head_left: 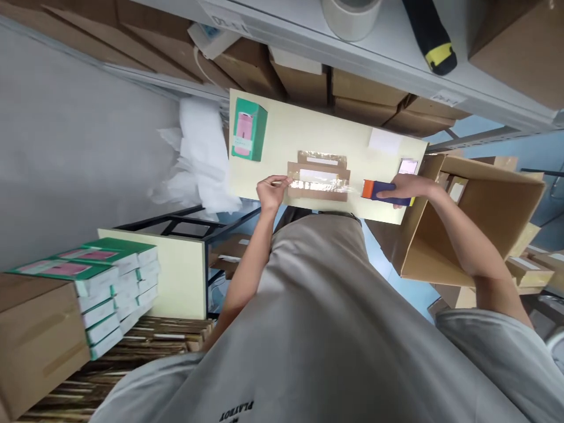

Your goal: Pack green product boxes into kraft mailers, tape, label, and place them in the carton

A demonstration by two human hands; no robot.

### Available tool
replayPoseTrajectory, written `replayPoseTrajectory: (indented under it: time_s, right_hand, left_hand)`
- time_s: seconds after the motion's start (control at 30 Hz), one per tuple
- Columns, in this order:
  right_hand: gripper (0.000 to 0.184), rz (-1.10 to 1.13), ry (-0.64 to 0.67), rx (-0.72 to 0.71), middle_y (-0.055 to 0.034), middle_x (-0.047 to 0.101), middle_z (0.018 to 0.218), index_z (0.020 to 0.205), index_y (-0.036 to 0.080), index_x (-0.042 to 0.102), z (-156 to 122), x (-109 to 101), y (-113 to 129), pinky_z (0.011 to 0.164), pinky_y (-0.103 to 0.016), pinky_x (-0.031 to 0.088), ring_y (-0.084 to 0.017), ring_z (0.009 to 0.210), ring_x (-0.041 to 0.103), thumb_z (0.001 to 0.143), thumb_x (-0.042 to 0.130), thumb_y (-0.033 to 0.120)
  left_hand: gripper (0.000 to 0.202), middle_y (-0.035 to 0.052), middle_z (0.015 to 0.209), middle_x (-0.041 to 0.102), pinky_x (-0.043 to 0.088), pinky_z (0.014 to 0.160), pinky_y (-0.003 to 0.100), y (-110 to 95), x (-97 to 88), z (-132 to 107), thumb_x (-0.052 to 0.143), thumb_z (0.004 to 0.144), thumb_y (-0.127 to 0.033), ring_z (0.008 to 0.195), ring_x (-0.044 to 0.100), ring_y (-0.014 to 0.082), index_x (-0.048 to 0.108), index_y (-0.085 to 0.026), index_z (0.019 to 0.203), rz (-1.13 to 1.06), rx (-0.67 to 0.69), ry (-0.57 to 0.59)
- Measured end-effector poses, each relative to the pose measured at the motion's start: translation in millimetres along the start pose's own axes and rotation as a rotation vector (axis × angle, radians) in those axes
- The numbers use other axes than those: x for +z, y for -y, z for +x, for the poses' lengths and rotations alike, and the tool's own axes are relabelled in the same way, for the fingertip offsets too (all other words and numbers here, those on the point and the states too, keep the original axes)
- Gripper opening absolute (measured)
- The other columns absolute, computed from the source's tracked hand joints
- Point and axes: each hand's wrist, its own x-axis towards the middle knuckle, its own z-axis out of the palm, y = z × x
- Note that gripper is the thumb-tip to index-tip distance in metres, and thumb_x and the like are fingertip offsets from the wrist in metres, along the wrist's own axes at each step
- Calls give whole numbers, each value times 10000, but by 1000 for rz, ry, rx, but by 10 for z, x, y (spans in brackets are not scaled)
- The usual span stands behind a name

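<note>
A small brown cardboard box [299, 192] lies on the pale tabletop [282, 123] in front of me. Shiny clear packing tape [321, 185] runs across it from left to right. At the box's left edge, my left hand [272, 191] pinches the tape's end with thumb and finger. My right hand [408, 187] is closed around a dark blue tape dispenser [382, 189] with an orange front, just right of the box. A second brown taped piece [322, 157] lies directly behind the box; a phone [408, 167] rests beyond my right hand.
A green box with a pink picture [249, 129] stands at the table's left end. White paper [384, 141] lies at the back right. A large open carton [480, 205] adjoins the right side. Overhead, a shelf [282, 29] holds a tape roll [351, 17]. Green-white boxes [118, 288] are stacked left.
</note>
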Motion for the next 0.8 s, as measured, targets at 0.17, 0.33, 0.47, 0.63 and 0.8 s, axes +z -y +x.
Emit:
replayPoseTrajectory:
  time_s: [0.17,0.33,0.47,0.63,0.8]
  right_hand:
    - [732,22,-28,-10,-141,849,810,800,167,825,337,149,-337,777,-360,595,-276,788,814,975,685,864]
    - [600,-5,-139,-22,-137,832,813,904,149,829,720,351,-258,860,-414,616,-297,815,807,1018,734,730]
    - [498,-90,-357,-31,-185,842,994,1144,128,823,995,608,-66,919,-441,600,-356,1006,805,1049,741,610]
    - [349,-96,-551,54,-228,819,1088,1136,123,806,1396,1050,91,915,-445,591,-372,1053,785,1109,680,446]
    - [497,62,-816,86,-270,785,1080,1409,-16,641,1719,1509,-87,1041,-517,576,-381,1053,771,1168,521,401]
  left_hand:
    - [174,74,904,840,567,720,294,-19,57,-1,883,789,-256,719,692,176,879,-133,911,56,-12,-88]
    - [144,64,910,839,593,768,302,-23,66,5,872,790,-233,765,717,186,864,-141,900,85,-8,-114]
    - [158,66,928,838,595,771,300,-32,95,-22,865,799,-238,787,720,191,858,-135,919,122,-17,-144]
    - [150,71,942,836,605,830,327,-29,139,-47,854,802,-242,817,723,205,849,-139,912,117,-9,-188]
    - [192,75,977,830,588,804,320,-27,145,-59,836,830,-259,798,701,197,852,-137,977,156,-4,-170]
